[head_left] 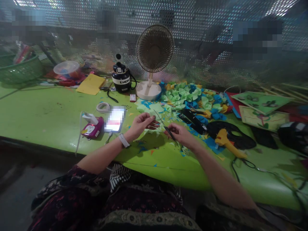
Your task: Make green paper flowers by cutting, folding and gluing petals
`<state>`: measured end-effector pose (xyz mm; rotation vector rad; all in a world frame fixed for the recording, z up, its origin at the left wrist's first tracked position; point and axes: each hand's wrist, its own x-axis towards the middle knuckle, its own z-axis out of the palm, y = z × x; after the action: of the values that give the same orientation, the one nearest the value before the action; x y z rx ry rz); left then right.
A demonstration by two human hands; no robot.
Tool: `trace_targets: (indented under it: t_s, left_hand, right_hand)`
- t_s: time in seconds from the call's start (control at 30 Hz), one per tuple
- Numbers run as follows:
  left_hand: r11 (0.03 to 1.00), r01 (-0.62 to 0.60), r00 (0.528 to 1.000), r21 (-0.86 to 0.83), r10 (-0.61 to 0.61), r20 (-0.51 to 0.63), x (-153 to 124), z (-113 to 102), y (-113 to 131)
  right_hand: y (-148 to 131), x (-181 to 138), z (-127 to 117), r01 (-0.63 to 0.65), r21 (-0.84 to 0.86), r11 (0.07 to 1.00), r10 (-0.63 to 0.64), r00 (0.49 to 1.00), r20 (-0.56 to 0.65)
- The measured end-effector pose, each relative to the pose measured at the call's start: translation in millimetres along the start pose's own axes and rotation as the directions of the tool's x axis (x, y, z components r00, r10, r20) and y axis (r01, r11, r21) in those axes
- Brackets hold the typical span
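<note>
While I am watching through the head view, the right hand [180,133] is gripping a slim, dark-handled cutting tool [170,132], which I am taking to be scissors. Its fingers are closing around the dark handle, and the thin blade is pointing up and away, toward the left hand [142,124]. The left thumb and fingers are drawing close together over pale green paper pieces [151,107], but at this scale I am not able to tell whether they are pinching one. These pieces are lying on the green worktop [60,118], in front of the fan [155,48] and between and beyond the hands.

I am judging the paper to be very light, thin and easily creased or torn, so I am favouring a gentle pinch near an edge, well clear of the blade. The tool I am reading as stiff and light, best taken by its handle.

Beyond the right hand, cupped paper petals [183,96] are piling up in soft curls of green, blue and yellow, while tiny angular scraps [143,149] are littering the smooth surface. To the right, a hard yellow glue gun [225,141] is resting partly over a flat, rounded black object [246,140]. Behind everything, a perforated metallic screen [81,19] is showing rows of small holes.
</note>
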<state>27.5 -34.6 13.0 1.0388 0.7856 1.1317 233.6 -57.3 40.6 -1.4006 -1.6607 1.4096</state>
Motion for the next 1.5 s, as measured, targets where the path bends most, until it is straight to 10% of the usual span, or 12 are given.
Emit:
trace_targets:
  t_s: [1.5]
  left_hand:
    - [0.999, 0.03, 1.0, 0.018, -0.03, 0.003, 4.5, -5.0, 1.3]
  right_hand:
    - [3.7, 0.2, -0.2, -0.024, -0.011, 1.0, 0.024, 0.999, 0.034]
